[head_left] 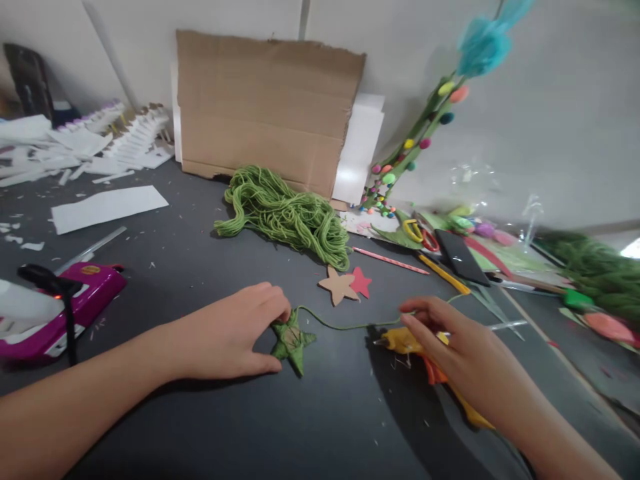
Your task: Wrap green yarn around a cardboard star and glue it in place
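My left hand rests on the dark table, with its thumb and fingers closed around the left side of a small star wrapped in green yarn. Brown card shows at the star's centre. A green yarn strand runs slack from the star to my right hand, where thumb and forefinger come together on it. Beneath that hand lies a yellow glue gun with an orange trigger, its nozzle pointing left; the palm partly hides it. Beyond the hands, a brown cardboard star overlaps a red star.
A heap of green yarn lies before an upright cardboard sheet. On the left are a magenta device and paper scraps. Scissors, a pencil, a black phone and a pompom-decorated stem stand or lie right.
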The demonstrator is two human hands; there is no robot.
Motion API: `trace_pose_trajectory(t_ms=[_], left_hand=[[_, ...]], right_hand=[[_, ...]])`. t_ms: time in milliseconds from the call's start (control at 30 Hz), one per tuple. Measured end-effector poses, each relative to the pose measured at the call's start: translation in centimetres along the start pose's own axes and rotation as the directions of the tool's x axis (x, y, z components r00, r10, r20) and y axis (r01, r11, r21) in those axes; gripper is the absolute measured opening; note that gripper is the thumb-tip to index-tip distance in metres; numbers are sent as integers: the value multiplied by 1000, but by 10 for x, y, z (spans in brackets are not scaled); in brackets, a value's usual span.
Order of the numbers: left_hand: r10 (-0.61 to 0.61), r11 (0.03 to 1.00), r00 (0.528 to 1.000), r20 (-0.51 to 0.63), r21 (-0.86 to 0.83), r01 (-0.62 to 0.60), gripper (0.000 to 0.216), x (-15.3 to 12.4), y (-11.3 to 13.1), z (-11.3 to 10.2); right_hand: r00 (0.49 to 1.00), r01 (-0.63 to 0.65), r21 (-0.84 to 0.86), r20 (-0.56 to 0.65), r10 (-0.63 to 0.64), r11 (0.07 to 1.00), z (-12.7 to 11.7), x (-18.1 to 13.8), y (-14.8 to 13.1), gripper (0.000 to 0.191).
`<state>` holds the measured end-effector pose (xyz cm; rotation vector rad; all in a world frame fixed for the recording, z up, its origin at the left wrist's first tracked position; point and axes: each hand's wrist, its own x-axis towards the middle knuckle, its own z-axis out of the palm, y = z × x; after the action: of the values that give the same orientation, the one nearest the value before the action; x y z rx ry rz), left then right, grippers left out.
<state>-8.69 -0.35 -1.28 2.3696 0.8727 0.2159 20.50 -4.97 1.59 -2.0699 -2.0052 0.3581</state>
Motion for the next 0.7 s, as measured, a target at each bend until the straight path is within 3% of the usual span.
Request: trace_pose_trajectory(t_ms=[133,300,567,700], left_hand=[[4,1000,1000,-31,12,-3,25,3,4,4],[-25,999,999,-40,42,27,30,8,11,8],[-98,995,995,10,13,98,36,8,24,2],[-119,993,993,26,12,119,34,9,25,-2]], right_hand=[[997,-73,-197,-14,71,978,-13,-21,40,26],[969,-169,-56,171,176,984,-13,-37,71,36],[967,-127,132,237,93,983,-7,-28,68,33],[964,-181,442,255,71,879,-11,-32,50,35]])
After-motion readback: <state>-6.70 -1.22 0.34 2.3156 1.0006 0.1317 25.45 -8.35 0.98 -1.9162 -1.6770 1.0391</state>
